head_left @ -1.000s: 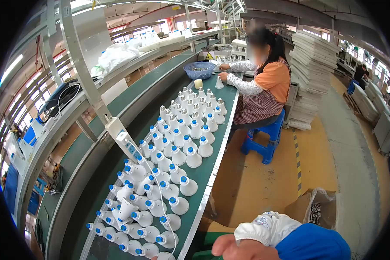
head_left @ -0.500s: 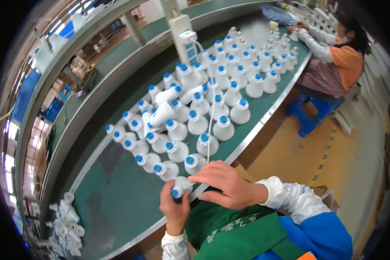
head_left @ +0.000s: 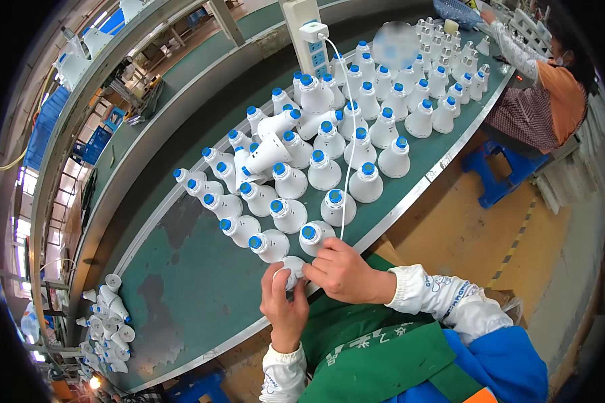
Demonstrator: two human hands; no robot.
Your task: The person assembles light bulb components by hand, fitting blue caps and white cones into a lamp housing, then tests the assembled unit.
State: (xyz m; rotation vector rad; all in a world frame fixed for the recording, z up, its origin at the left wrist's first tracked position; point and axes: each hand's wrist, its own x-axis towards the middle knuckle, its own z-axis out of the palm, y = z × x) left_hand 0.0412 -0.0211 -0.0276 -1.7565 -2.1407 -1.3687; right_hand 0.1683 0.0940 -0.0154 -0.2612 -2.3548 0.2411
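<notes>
My left hand (head_left: 286, 305) is closed around a white bulb-shaped lamp housing (head_left: 292, 267), held at the belt's near edge. My right hand (head_left: 346, 272) has its fingers pinched together against the right side of that housing; what lies between them is hidden. A white cable (head_left: 347, 181) runs down to the back of my right hand, and its lower end is out of sight. Just beyond my hands, upright white lamp housings with blue caps stand close together, the nearest being one housing (head_left: 270, 246) and another (head_left: 316, 236).
A green conveyor belt (head_left: 202, 295) curves past, with a metal edge. A white power strip (head_left: 307, 40) stands behind the housings. Loose white parts (head_left: 107, 322) are heaped at the lower left. A co-worker (head_left: 544, 87) sits at the far right beside a blue stool (head_left: 497, 171).
The housing in my left hand has turned, so its blue cap no longer shows. My right hand's fingers have closed in from a spread pose against it. The view has shifted slightly.
</notes>
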